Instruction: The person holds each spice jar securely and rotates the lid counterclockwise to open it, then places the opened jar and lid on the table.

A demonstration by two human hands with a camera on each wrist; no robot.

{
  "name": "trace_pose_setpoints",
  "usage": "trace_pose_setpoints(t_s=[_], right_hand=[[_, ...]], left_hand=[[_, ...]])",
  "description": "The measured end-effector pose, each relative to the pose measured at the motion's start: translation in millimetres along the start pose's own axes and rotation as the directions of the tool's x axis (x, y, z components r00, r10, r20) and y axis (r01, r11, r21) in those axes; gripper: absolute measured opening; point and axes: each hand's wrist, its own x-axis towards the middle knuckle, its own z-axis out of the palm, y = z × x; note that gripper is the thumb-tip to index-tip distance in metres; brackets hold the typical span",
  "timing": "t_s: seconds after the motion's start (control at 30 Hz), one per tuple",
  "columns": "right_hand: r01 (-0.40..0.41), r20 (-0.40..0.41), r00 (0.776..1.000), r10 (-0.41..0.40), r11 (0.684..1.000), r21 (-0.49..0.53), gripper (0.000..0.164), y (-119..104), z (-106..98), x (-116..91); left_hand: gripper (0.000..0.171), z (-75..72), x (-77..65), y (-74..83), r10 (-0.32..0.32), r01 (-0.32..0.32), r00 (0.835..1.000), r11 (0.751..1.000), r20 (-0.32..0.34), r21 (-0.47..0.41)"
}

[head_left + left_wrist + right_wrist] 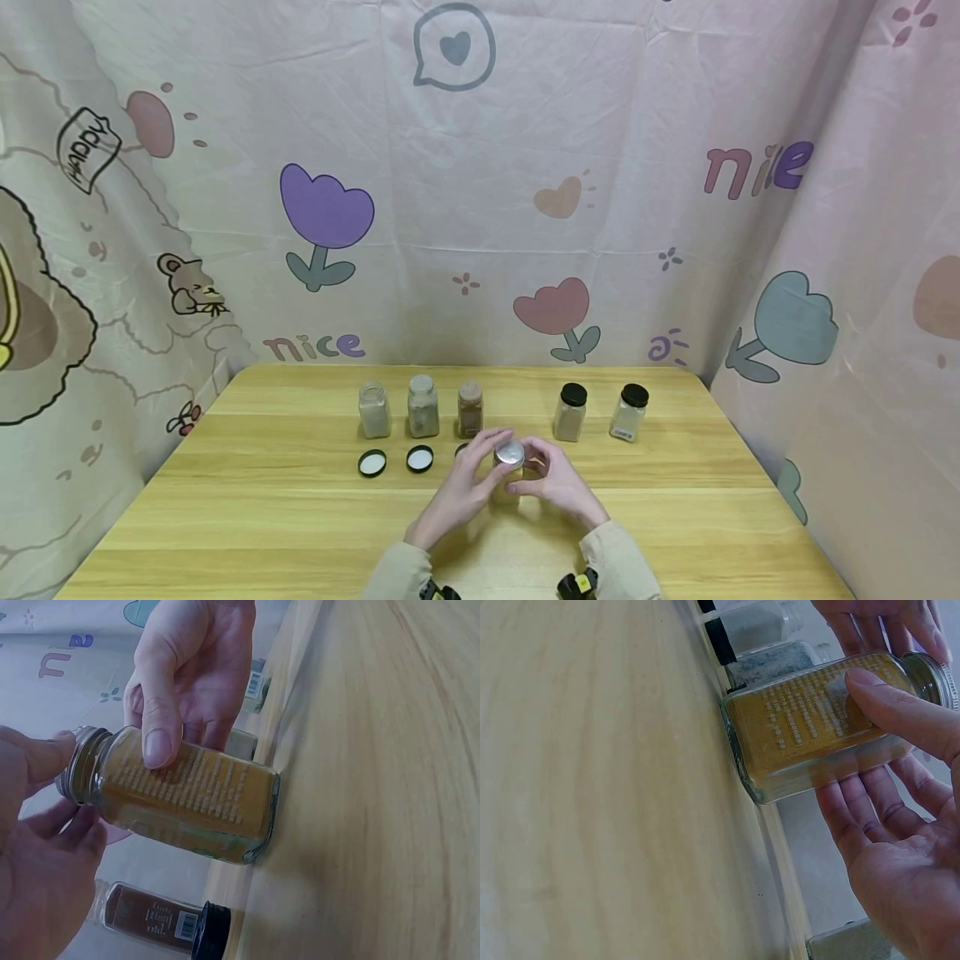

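Observation:
A square glass spice jar of yellow-brown powder, with pale printed writing, is between my hands near the middle of the table. Its silver lid faces up in the head view. My left hand grips that lid, thumb on one side and fingers on the other. The jar's body is held by my right hand, its thumb across the printed face and its fingers behind the glass. In the head view my left hand partly hides a black lid on the table.
Behind stand three jars without black lids: one of white contents, one greyish, one brown. Two black-lidded jars, one beige and one pale, stand right. Two white-lined black lids lie left on the wooden table.

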Motion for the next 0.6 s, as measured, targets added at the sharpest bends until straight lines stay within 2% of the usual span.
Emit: trace_pose_setpoints(t_s=[0.17,0.3,0.43,0.53,0.6], right_hand=[[0.012,-0.003,1.0,-0.012,1.0,-0.003,0.06,0.3,0.1,-0.2],[0.018,-0.005,1.0,-0.018,1.0,-0.005,0.059,0.6,0.3,-0.2],[0.012,-0.002,1.0,-0.012,1.0,-0.005,0.06,0.3,0.1,-0.2],[0.01,-0.001,1.0,-0.01,1.0,-0.011,0.06,0.3,-0.2,0.0],[0.008,0.0,1.0,-0.008,1.0,-0.013,0.06,0.3,-0.4,0.1]], left_hand=[[0.044,-2.1,-0.7,0.0,0.01,-0.008,0.998,0.999,0.055,-0.031],[0.044,0.0,0.0,-0.7,0.015,-0.015,1.0,1.0,0.022,-0.012],[0.046,2.2,-0.4,-0.2,-0.025,0.025,0.999,1.0,-0.027,0.001],[0.049,2.3,-0.6,0.3,-0.047,0.047,0.999,0.999,-0.026,-0.008],[0.049,1.6,-0.3,0.1,-0.041,0.041,0.999,0.999,-0.009,-0.015]])
